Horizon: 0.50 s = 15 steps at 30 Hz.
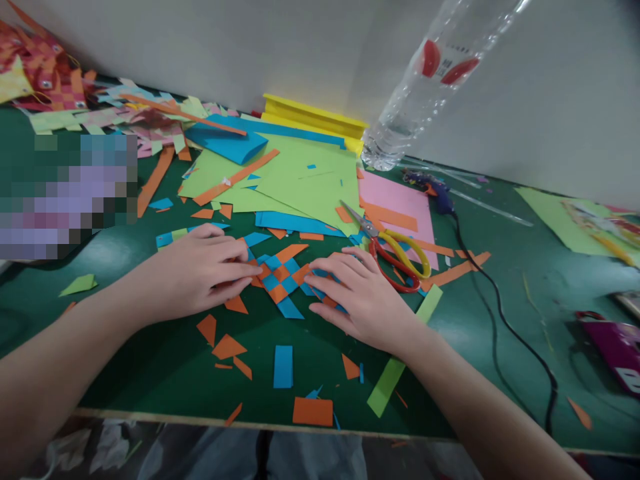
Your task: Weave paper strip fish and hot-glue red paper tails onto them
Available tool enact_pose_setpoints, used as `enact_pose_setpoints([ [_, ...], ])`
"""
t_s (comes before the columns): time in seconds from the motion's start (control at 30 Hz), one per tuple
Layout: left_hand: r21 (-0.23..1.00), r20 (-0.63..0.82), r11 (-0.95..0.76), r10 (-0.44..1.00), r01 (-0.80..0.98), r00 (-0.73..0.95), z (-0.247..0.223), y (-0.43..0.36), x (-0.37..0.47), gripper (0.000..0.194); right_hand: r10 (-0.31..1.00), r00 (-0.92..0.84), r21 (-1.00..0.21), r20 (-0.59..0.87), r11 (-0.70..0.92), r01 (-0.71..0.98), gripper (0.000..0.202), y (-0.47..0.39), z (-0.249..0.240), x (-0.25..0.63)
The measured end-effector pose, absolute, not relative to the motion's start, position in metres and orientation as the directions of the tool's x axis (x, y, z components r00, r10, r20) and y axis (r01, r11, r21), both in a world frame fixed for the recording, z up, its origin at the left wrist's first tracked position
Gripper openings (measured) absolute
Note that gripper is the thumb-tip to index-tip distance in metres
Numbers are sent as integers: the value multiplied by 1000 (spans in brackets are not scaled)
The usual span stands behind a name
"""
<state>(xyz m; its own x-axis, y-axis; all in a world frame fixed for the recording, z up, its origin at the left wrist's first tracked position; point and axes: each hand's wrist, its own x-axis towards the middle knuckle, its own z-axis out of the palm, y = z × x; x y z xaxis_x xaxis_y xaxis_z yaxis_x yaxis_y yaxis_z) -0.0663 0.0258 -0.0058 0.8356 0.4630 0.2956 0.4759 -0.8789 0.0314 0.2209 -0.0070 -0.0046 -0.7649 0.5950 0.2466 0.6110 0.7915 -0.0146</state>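
Note:
A small woven piece of blue and orange paper strips lies on the green table between my hands, its loose ends pointing outward. My left hand has its curled fingertips on the weave's left edge; its thumb is hidden. On the opposite side, my right hand bends its fingers over the right end, where more blue and orange paper shows beneath them. Just beyond my right hand lie scissors with one yellow and one red handle, blades pointing away. A green paper strip passes beneath my right wrist.
Green sheets, a pink sheet and a folded yellow strip lie behind. A plastic bottle stands by the wall. A glue gun trails a black cord. Orange scraps litter the front; woven paper fish lie far left.

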Motion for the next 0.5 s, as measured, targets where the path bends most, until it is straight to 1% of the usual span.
enact_pose_setpoints([
  [0.13,5,284,-877,462,480,840,-6,26,-66,32,593,-764,-14,255,792,610,29,-7,-5,221],
  [0.5,23,289,-880,460,474,839,-8,26,-67,30,593,-760,-19,265,791,611,29,-7,-5,220],
])
